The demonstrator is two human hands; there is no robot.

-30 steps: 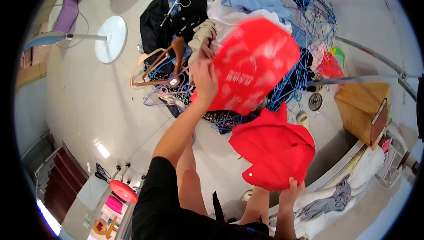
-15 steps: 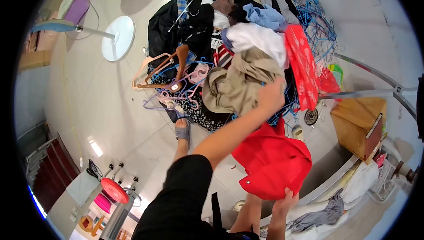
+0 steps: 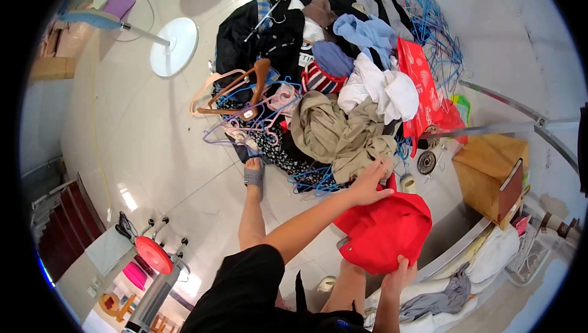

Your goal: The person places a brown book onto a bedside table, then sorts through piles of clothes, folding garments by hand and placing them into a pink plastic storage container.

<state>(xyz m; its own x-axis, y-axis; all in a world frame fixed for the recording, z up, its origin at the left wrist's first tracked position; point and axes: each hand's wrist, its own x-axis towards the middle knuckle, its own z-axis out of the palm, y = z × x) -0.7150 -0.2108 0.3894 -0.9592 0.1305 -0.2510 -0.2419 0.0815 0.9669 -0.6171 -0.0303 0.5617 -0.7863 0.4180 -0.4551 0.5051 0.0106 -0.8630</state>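
Observation:
My right hand (image 3: 399, 273) grips the lower edge of a red cloth (image 3: 384, 229), thumb lying on top. A small round metal snap shows on the cloth, which is bunched, so its kind is unclear. My left hand (image 3: 369, 185) is open, fingers apart, above the upper edge of the red cloth and beside a khaki garment (image 3: 324, 126). That garment lies crumpled on the front of a clothes pile, with a white garment (image 3: 383, 88) on its far side. Blue wire hangers (image 3: 318, 181) stick out below it.
Wooden and plastic hangers (image 3: 260, 88) lie on the pile's left. A red bag (image 3: 418, 85) and tangled blue hangers (image 3: 435, 30) are on its right. A metal bar (image 3: 484, 130) juts in near a wooden box (image 3: 490, 168). A white round base (image 3: 174, 47) stands left.
My left hand has come back from the khaki garment toward the red cloth, its fingers now apart. The white garment lies further right, uncovering a blue cloth. My right hand keeps hold of the red cloth.

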